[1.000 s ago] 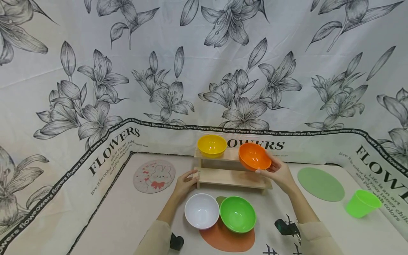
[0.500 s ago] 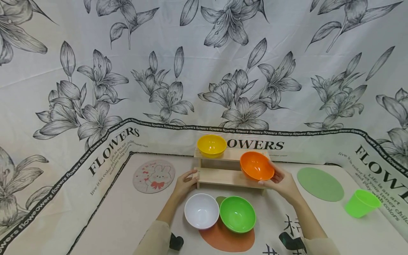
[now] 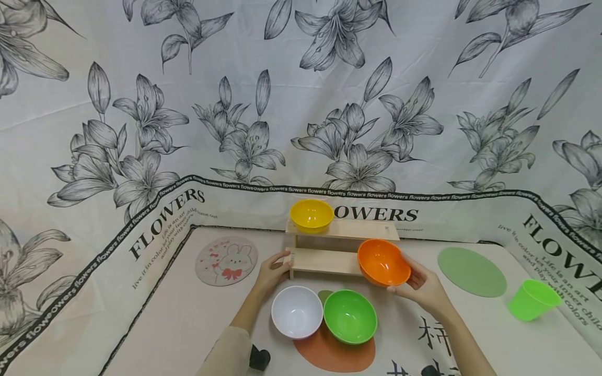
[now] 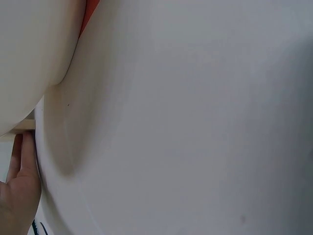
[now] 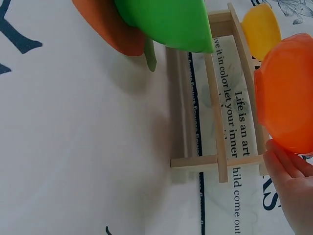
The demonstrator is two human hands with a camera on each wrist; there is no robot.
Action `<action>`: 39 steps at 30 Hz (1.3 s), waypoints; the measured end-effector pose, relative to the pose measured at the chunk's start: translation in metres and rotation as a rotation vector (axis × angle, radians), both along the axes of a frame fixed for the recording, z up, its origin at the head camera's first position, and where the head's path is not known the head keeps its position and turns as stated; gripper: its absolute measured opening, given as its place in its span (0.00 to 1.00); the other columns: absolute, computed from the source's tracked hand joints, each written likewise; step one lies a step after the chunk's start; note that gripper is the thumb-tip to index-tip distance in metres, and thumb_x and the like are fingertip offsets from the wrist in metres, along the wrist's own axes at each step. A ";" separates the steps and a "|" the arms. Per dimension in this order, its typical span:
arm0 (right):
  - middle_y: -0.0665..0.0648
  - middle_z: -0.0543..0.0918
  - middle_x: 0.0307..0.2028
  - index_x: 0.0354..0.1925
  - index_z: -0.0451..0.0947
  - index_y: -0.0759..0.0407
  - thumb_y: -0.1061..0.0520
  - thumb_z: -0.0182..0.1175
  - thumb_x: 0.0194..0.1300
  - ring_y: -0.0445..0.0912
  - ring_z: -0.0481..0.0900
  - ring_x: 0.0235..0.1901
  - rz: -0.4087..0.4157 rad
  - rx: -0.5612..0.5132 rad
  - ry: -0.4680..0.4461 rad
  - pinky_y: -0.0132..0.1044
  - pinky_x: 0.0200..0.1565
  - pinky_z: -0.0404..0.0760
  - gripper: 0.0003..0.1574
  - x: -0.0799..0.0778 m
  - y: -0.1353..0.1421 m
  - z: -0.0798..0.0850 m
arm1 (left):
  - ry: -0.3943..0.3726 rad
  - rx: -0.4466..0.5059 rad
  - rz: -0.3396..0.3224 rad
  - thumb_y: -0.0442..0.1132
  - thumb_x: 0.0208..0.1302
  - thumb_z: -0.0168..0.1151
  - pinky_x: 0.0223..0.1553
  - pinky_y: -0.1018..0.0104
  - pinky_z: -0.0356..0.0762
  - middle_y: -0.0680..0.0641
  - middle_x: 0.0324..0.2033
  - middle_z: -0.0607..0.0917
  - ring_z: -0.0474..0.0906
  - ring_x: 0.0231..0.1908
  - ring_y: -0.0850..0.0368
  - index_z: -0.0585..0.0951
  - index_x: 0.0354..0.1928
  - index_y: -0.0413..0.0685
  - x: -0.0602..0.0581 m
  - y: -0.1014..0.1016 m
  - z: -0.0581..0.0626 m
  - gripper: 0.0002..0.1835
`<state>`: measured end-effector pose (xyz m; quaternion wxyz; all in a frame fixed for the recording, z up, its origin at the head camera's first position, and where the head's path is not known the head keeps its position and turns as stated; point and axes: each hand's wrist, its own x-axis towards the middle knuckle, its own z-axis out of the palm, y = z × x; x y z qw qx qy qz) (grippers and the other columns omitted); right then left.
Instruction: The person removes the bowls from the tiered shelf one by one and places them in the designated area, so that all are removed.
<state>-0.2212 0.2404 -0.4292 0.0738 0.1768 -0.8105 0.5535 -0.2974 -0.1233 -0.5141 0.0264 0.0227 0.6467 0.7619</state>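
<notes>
Orange bowl (image 3: 383,262)'s just L of my R hand (image 3: 425,287), pinched btwn fingers & thumb at its R side, lined up w/ the rack (image 3: 324,260)'s R end, while my L hand (image 3: 271,274)'s straight-ish fingers touch its L end.

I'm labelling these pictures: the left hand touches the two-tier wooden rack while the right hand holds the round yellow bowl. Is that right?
Wrong bowl: the head view shows the right hand holding the round orange bowl, while the left hand touches the two-tier wooden rack.
</notes>
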 end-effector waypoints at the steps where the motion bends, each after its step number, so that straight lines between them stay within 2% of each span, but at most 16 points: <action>1: 0.77 0.57 0.65 0.68 0.51 0.74 0.67 0.68 0.52 0.19 0.64 0.51 -0.001 -0.002 0.002 0.15 0.52 0.69 0.52 0.002 0.000 0.000 | 0.001 -0.003 0.001 0.35 0.60 0.64 0.48 0.59 0.82 0.39 0.40 0.81 0.81 0.38 0.56 0.72 0.60 0.36 0.000 0.000 0.000 0.26; 8: 0.80 0.55 0.65 0.67 0.50 0.77 0.69 0.68 0.51 0.18 0.64 0.51 0.006 -0.024 0.001 0.16 0.52 0.70 0.52 0.012 0.006 -0.001 | 0.000 -0.010 0.002 0.36 0.60 0.64 0.49 0.59 0.81 0.37 0.43 0.80 0.80 0.40 0.55 0.72 0.61 0.37 0.000 0.000 -0.001 0.27; 17: 0.79 0.56 0.65 0.67 0.52 0.76 0.68 0.68 0.52 0.17 0.63 0.50 -0.031 -0.007 -0.037 0.15 0.51 0.71 0.51 0.024 0.012 -0.006 | 0.012 -0.023 -0.008 0.37 0.62 0.63 0.49 0.61 0.81 0.38 0.44 0.81 0.80 0.41 0.54 0.71 0.61 0.38 0.000 -0.001 -0.002 0.26; 24: 0.79 0.56 0.64 0.67 0.53 0.76 0.69 0.68 0.51 0.16 0.63 0.50 -0.053 0.003 -0.044 0.15 0.50 0.71 0.50 0.030 0.019 -0.016 | 0.024 -0.020 -0.001 0.37 0.61 0.64 0.49 0.59 0.81 0.38 0.43 0.81 0.80 0.40 0.56 0.72 0.61 0.37 0.000 0.000 -0.002 0.26; 39: 0.78 0.55 0.65 0.68 0.52 0.75 0.65 0.68 0.53 0.16 0.63 0.48 -0.097 0.024 -0.170 0.17 0.49 0.74 0.51 0.049 0.032 -0.025 | 0.022 -0.025 0.001 0.36 0.61 0.64 0.49 0.60 0.82 0.36 0.43 0.81 0.80 0.41 0.55 0.72 0.60 0.36 0.000 0.001 -0.002 0.26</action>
